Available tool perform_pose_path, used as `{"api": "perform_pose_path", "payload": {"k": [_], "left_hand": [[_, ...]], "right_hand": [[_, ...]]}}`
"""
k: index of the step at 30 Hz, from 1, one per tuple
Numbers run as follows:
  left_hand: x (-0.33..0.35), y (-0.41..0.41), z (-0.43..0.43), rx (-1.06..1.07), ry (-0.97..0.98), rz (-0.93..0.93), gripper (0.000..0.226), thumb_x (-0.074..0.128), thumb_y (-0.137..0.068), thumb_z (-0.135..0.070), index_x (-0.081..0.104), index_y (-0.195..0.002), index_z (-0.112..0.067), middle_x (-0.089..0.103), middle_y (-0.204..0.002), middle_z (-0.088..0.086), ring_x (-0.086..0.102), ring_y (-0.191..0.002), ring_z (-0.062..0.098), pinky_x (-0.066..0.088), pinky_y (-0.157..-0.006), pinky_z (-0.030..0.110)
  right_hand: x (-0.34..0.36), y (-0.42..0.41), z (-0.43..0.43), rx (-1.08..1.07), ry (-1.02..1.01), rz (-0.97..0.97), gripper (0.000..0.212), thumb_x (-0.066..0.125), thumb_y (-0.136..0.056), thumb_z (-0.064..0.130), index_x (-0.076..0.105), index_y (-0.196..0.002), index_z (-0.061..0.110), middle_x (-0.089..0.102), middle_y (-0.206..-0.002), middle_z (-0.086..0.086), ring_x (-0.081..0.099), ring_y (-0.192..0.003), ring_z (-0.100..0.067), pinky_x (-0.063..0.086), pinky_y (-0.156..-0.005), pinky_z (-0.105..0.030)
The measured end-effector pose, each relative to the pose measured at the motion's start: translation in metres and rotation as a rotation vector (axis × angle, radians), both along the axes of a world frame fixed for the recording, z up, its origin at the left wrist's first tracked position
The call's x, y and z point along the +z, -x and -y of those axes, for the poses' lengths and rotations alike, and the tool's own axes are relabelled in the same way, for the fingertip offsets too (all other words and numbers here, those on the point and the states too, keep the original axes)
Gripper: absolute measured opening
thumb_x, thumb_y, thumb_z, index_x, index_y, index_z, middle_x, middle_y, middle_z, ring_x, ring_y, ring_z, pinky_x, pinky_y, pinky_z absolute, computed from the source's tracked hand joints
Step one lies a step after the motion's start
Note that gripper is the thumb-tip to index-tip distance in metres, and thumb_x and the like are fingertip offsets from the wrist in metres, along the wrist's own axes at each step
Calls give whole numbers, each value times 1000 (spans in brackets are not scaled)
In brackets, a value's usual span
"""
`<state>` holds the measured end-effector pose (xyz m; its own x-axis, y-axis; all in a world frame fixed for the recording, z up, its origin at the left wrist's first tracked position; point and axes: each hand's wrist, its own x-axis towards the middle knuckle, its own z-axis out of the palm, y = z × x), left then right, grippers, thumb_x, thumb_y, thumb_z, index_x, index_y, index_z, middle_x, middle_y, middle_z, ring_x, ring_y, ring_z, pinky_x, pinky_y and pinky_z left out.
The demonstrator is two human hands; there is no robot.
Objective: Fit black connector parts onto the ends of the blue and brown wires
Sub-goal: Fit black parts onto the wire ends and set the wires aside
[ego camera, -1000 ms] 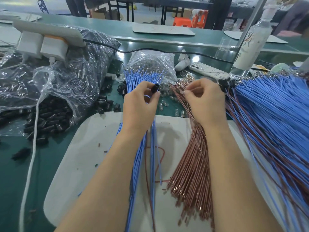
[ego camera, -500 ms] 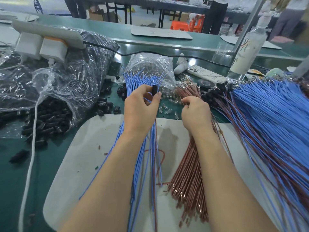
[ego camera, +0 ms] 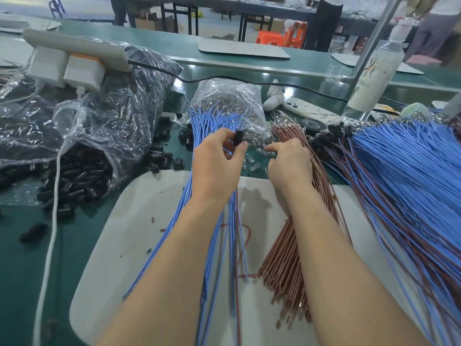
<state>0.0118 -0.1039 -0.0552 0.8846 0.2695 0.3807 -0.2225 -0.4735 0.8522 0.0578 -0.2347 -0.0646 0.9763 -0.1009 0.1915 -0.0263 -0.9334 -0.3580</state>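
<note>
While a black connector part [ego camera: 238, 138] is pinched between thumb and fingertips of the left hand [ego camera: 217, 168], it is held just above the fanned blue wires [ego camera: 212, 121], which are partly covered by that forearm. The right hand [ego camera: 290, 166] is set over the brown wires [ego camera: 287, 248], forefinger stretched towards scattered clear bulbs [ego camera: 250, 159], other fingers curled; whether anything is gripped cannot be told. Both bundles are laid on a white mat [ego camera: 139, 221]. Loose connectors [ego camera: 74, 176] are spilled from a plastic bag [ego camera: 82, 136] at left; finished wires [ego camera: 411, 176] are heaped at right.
</note>
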Motion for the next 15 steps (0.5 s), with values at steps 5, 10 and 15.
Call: {"api": "perform_pose_path", "payload": {"k": [5,10,15], "left_hand": [[0,0,1,-27,-28,-28,4,64,-88,-16,65,-90,-19,61,-77,-11,57,-71,6,42,-66,9],[-1,0,1,-40,-17,-41,9,64,-87,-9,66,-95,-13,58,-75,-16,58,-72,-1,42,-68,2],[-1,0,2,-73,4,-51,13,62,-86,-4,65,-95,-14,61,-78,-12,60,-76,0,44,-72,2]], "right_hand": [[-1,-5,-6,-64,22,0,24,53,-94,15,61,-116,19,48,-126,-11,44,-117,-33,37,-96,-38],[-2,-6,-4,-53,10,30,23,51,-97,21,59,-114,9,52,-123,-13,45,-114,-32,37,-93,-38],[5,2,-2,28,-203,152,17,52,-96,18,62,-107,11,63,-105,-9,54,-100,-26,39,-85,-32]]}}
